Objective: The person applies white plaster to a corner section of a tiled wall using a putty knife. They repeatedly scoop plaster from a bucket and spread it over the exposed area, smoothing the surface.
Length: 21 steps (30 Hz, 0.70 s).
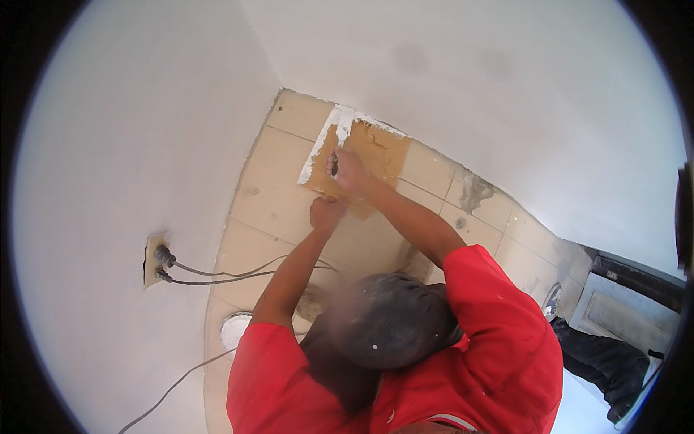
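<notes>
**Red shirt (499, 325) up close; right hand (350, 172) on scraper (342, 136), brown sheet (379, 150) on floor**

Shirt sleeves fill the lower edge, both forearms reaching up from them. Dark, dusty knee (396, 318) between the arms, pale specks on the cloth.

Right hand: closed around the scraper's dark handle. Blade points away from the body, toward the far edge of the sheet; white paste on and around it.

Left hand (327, 212): at the near-left part of the sheet, just below the right hand. Fingers curled in. Can't tell whether they grip the sheet's edge or only rest there.

Sheet: flat on the beige floor tiles (253, 181), near the room corner, far edge close to the back wall (463, 79). White paste (312, 160) runs along its left and far edges.

Left side: wall socket (151, 260) with two dark plugs (165, 257) in it, cords (224, 275) trailing over the floor toward the knee. White round object (234, 330) on the floor beside the left arm, partly hidden.

Right side: gray smudge (475, 193) on the tiles by the wall. Pale panel door (625, 318) farther right, dark trouser-like cloth (603, 362) in front of it.
</notes>
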Available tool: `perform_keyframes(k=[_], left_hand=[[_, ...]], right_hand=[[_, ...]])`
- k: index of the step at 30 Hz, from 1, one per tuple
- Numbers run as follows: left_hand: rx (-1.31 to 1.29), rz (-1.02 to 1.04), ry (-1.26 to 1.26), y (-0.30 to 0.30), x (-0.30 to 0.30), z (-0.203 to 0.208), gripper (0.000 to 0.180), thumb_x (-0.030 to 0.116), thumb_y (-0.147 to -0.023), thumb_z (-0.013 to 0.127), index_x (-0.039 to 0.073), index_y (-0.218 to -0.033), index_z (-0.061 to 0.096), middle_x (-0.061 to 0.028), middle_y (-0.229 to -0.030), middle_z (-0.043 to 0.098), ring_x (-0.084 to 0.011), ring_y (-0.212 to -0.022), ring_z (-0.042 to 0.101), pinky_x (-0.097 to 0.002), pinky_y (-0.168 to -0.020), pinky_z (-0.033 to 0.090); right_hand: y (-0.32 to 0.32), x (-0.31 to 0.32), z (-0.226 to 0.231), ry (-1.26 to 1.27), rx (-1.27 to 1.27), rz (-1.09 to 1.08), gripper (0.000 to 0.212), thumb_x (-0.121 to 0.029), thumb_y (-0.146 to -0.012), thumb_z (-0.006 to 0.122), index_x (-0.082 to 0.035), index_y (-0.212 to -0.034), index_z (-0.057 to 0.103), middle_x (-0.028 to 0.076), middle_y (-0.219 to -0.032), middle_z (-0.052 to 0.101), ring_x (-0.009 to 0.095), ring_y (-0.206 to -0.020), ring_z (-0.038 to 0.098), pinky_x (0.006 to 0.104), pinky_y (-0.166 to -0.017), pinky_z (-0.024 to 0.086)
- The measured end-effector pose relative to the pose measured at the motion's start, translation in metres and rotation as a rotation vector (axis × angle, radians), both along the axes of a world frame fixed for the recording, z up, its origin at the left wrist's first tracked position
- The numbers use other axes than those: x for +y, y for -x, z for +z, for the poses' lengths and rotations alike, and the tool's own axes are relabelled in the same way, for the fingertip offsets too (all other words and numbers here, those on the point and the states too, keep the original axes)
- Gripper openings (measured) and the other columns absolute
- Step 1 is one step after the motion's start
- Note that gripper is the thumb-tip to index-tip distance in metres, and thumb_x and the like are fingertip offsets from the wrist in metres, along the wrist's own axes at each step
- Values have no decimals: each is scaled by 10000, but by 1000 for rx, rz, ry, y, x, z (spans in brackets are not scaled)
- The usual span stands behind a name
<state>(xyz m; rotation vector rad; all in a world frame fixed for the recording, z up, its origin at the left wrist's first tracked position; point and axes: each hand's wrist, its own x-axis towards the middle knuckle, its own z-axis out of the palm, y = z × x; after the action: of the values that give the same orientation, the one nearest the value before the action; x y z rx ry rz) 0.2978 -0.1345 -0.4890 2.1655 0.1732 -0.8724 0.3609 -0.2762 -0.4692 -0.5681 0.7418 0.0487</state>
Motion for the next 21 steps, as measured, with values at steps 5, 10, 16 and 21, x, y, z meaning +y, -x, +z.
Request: perform_keyframes(k=[5,10,16,21], left_hand=[[-28,-36,-56,-1,-6,10,356,363,-817,789,26,-708,753,-70,-661,738,-135,-573,703,-301,-570,541],[-63,-52,-58,0,-2,9,378,403,-801,779,45,-683,755,-60,-631,726,-142,-561,694,-320,-576,542],[-89,-81,-75,-1,-1,11,403,432,-800,781,50,-672,757,-61,-624,722,-147,-550,685,-328,-571,539],[0,-54,-80,-1,-3,3,360,452,-748,746,95,-722,790,-70,-686,745,-240,-684,739,-391,-708,580]], right_hand=[[-8,-3,-5,47,-75,-99,172,-146,-1049,435,-48,-920,493,71,-740,507,207,-627,510,376,-583,461],[5,7,-12,13,-24,12,181,-164,-1052,444,-50,-921,497,64,-742,507,200,-629,511,371,-584,459],[-2,5,-1,46,-41,-47,166,-145,-1041,441,-60,-907,490,60,-750,510,186,-624,503,362,-565,449],[-1,3,-1,-43,-7,-66,138,-136,-1032,441,-72,-916,480,53,-755,499,176,-634,492,365,-557,446]])
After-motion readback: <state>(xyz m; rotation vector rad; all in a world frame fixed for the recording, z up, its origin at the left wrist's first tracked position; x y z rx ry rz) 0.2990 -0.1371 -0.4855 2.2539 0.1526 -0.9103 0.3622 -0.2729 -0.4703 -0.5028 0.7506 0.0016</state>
